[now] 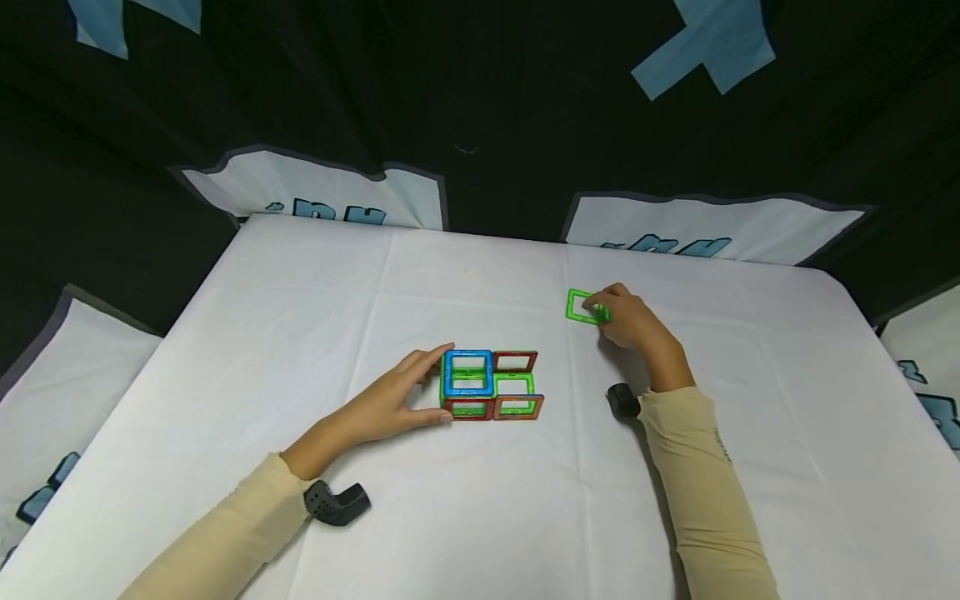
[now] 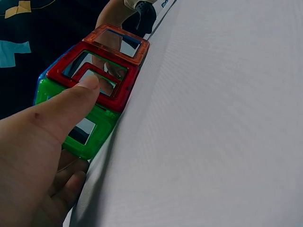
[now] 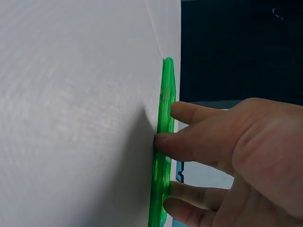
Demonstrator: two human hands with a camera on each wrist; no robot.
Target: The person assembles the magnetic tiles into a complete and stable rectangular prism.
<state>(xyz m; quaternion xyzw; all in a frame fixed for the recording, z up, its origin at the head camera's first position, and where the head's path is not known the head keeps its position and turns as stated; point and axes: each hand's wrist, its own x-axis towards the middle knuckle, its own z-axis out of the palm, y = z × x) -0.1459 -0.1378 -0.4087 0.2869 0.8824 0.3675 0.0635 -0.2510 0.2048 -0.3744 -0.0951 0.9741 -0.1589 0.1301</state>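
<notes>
On white cloth (image 1: 465, 508) before black drapes (image 1: 517, 108), the left grip (image 1: 390, 402) pinches joined tiles (image 1: 492, 379), the right grip (image 1: 628, 322) a green tile (image 3: 164, 118).

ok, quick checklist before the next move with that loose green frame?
1. Structure steadied: ok, left hand grips its left end.
2. Loose green frame held: ok, right hand pinches it.
3. Green frame at the structure: not ok, it sits apart, farther right and back.
4. Gap between them unobstructed: ok, only white cloth shows there.
5. Blue frame on top of the left half: ok.
6. Joints firmly attached: cannot tell from the pictures.
</notes>
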